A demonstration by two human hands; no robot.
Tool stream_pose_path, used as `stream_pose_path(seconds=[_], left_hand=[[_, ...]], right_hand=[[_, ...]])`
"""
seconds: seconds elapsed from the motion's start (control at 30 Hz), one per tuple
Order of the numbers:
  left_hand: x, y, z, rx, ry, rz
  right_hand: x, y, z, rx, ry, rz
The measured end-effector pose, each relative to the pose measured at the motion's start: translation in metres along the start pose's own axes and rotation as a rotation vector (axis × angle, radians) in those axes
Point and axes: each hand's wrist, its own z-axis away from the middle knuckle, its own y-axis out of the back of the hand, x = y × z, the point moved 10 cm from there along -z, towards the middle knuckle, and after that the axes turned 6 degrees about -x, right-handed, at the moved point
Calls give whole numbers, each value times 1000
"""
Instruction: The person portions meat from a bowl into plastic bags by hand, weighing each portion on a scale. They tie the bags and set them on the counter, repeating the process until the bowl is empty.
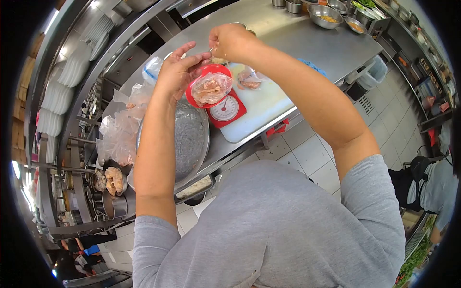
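Observation:
A red kitchen scale (236, 117) with a round white dial stands on a white cutting board (269, 108). A clear plastic bag of raw meat (210, 90) rests in its red pan (224, 70). My left hand (178, 69) is beside the pan's far left edge, fingers apart, its thumb reaching toward my right hand. Just beyond the pan, my right hand (233, 42) is closed in a pinch. Something small and thin shows at its fingertips, too small to name. Another clear bag with meat (250, 78) lies on the board, partly behind my right forearm.
A large round metal basin (189, 139) sits left of the scale, with a heap of clear plastic bags (120, 129) beyond my left forearm. Metal bowls (325, 17) stand at the table's far end. Stacked white plates (60, 96) fill a left shelf. Another person (432, 185) is at right.

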Motion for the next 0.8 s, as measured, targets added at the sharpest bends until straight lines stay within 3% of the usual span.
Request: stream_pose_path(seconds=[0.07, 0.13, 0.17, 0.23, 0.27, 0.33, 0.53, 0.67, 0.73, 0.8], left_hand=[[-4, 11, 0, 47, -16, -12], [-19, 18, -6, -48, -39, -651], [-29, 20, -6, -49, -39, -652], [-43, 19, 2, -31, 44, -1151], [-47, 17, 5, -34, 43, -1152], [-58, 15, 9, -45, 101, -1297], [-61, 17, 10, 62, -13, -1330], [-52, 22, 9, 109, 19, -1326], [-27, 22, 12, 191, -115, -1171], [-11, 21, 11, 170, -117, -1117]], right_hand=[[1, 16, -1, 21, -11, -34], [-6, 38, -1, 42, 27, -19], [-7, 46, -3, 43, 26, -19], [-4, 60, -7, 73, 26, -100], [-11, 85, 2, 329, 126, -42], [-16, 106, 13, 303, 127, -53], [0, 119, 7, 252, 59, 33], [25, 98, 4, 198, 3, 24], [30, 94, 9, 187, -63, 28], [33, 89, 15, 133, -108, -33]])
